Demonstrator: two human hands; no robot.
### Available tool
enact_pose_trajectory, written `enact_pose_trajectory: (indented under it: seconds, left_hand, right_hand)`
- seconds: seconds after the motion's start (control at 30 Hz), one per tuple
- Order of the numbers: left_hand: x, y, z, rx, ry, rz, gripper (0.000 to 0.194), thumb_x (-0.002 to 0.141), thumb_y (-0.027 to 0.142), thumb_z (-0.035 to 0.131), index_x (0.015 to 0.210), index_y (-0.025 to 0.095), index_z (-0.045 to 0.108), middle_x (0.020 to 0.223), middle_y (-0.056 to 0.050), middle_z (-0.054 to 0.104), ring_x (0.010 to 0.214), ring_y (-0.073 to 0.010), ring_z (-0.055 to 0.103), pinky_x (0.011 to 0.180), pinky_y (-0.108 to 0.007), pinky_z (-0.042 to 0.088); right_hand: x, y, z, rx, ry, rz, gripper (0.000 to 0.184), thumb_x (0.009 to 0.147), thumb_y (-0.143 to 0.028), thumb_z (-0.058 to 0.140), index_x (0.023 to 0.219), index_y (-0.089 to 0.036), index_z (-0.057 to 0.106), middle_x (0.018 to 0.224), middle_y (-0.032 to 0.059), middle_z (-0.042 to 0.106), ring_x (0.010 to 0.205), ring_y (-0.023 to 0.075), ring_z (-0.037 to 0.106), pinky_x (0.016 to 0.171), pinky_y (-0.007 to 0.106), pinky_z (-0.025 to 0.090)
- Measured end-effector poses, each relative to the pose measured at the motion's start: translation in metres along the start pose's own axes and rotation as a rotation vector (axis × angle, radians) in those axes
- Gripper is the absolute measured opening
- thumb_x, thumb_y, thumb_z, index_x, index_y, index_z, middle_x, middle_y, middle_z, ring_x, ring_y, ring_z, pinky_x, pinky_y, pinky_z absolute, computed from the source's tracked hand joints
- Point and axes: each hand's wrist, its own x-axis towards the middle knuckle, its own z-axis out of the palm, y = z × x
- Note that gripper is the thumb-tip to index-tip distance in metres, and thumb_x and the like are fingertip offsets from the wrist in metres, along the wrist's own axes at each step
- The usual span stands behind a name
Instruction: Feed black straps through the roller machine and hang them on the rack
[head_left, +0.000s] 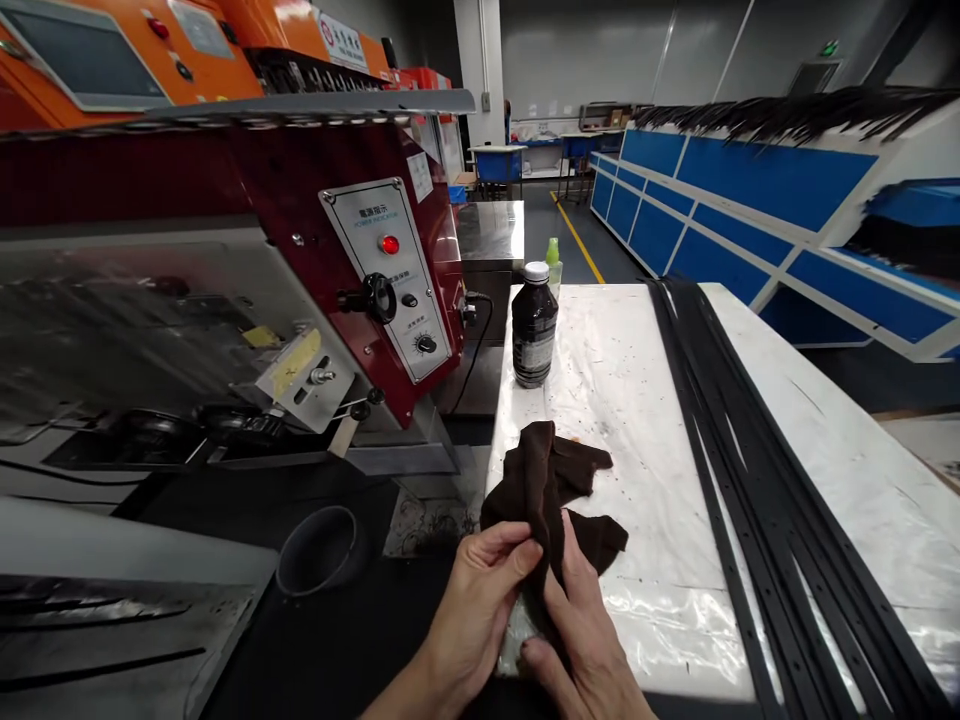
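Observation:
A dark brown cloth (pixel 536 475) lies bunched at the near left edge of the white-covered table, part of it raised between my hands. My left hand (pixel 480 590) pinches a fold of it between thumb and fingertips. On the other side, my right hand (pixel 574 625) has its fingers around the cloth's lower part, with the thumb lower down. Beyond the cloth stands an upright dark bottle (pixel 534 335) with a white cap. Behind that bottle shows a smaller clear one with a green top (pixel 553 262).
Several long black strips (pixel 750 480) run along the right of the table (pixel 637 400). At my left is a dark red machine (pixel 285 190) with a lit red indicator and knobs. A dark round cup (pixel 319 550) sits below it. Blue-panelled racks (pixel 772 200) stand at right.

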Motion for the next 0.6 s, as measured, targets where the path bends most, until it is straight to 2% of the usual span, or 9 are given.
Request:
enact_pose_trajectory:
  seconds: [0.17,0.3,0.4,0.6]
  left_hand:
    - [0.007,0.001,0.002,0.036,-0.032,0.042,0.01,0.075,0.019,0.074,0.085,0.019,0.076,0.08,-0.001,0.074,0.08,-0.0114,0.066,0.077,-0.018,0.052]
    - [0.014,0.005,0.003,0.037,-0.078,0.01,0.011,0.079,0.018,0.07,0.088,0.018,0.075,0.081,-0.002,0.074,0.08,-0.0129,0.067,0.077,-0.021,0.051]
    - [0.019,0.007,0.004,0.044,-0.09,-0.033,0.01,0.079,0.021,0.07,0.086,0.015,0.074,0.079,-0.003,0.073,0.079,-0.0137,0.067,0.077,-0.022,0.051]
    - [0.026,0.006,0.002,-0.005,-0.11,-0.095,0.008,0.077,0.022,0.071,0.08,0.014,0.072,0.077,-0.002,0.071,0.077,-0.0118,0.064,0.079,-0.022,0.048]
  right_hand:
    - [0.009,-0.001,0.003,-0.088,0.042,-0.045,0.073,0.097,-0.051,0.035,0.154,-0.011,0.014,0.161,0.0184,0.009,0.147,0.038,0.015,0.108,0.052,0.041]
    - [0.014,0.002,0.003,-0.14,0.05,-0.096,0.077,0.096,-0.05,0.039,0.153,-0.006,0.013,0.16,0.0205,0.009,0.146,0.038,0.015,0.108,0.053,0.04]
    - [0.013,0.006,0.001,-0.139,0.023,-0.093,0.078,0.094,-0.046,0.046,0.154,-0.011,0.01,0.161,0.0175,0.006,0.147,0.0375,0.014,0.11,0.053,0.038]
    - [0.009,0.011,-0.002,-0.097,-0.045,-0.05,0.083,0.091,-0.041,0.056,0.155,-0.02,0.008,0.162,0.0157,0.0,0.146,0.0411,0.013,0.11,0.062,0.033]
